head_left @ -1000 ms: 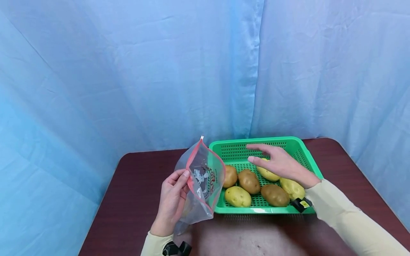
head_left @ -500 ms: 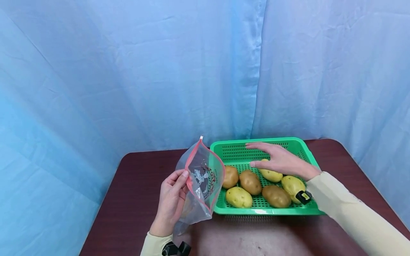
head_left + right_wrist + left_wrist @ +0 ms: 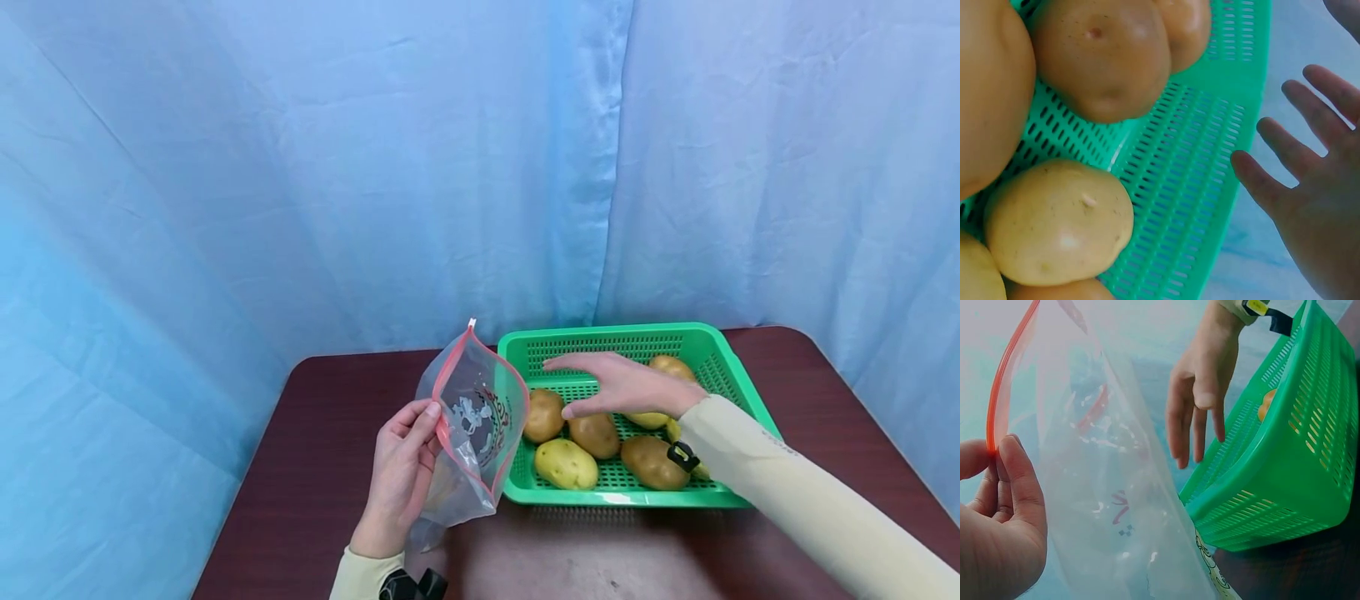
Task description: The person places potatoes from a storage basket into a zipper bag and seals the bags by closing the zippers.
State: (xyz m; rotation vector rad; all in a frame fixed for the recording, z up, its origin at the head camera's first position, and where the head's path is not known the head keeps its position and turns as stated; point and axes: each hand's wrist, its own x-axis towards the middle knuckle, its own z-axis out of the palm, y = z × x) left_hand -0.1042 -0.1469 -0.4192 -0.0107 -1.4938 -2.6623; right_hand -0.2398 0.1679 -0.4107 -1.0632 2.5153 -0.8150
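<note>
Here at the dark table point(image 3: 330, 467), my left hand point(image 3: 401, 475) is pinching the pink zip edge of a clear plastic bag point(image 3: 480, 433), thumb clamped against the fingers right on that strip. The bag is hanging from my grip, its mouth gaping and facing toward the right, a white slider point(image 3: 472, 323) sitting at its top corner, white and red printing showing on the film. Something yellowish is tinting the lower part, but I'm not managing to tell what it is.

Over on the other side, my right hand point(image 3: 618, 385) is hovering above the green basket point(image 3: 618, 498), palm down, thumb and fingers standing well apart with air between them! The basket is lying just beside the bag, the bag's edge overlapping the basket's left side from where I'm looking; whether they're touching, I'm not able to say.

And the potatoes are lying inside the basket: a brown one point(image 3: 543, 415) at the left, another brown potato point(image 3: 595, 435) resting next to it below my thumb, a yellow potato point(image 3: 566, 464) sitting near the front rim, a darker brown one point(image 3: 654, 463) to its right. More are peeking out around my wrist, partly hidden. Behind everything, a pale blue curtain point(image 3: 375, 167) is hanging.
</note>
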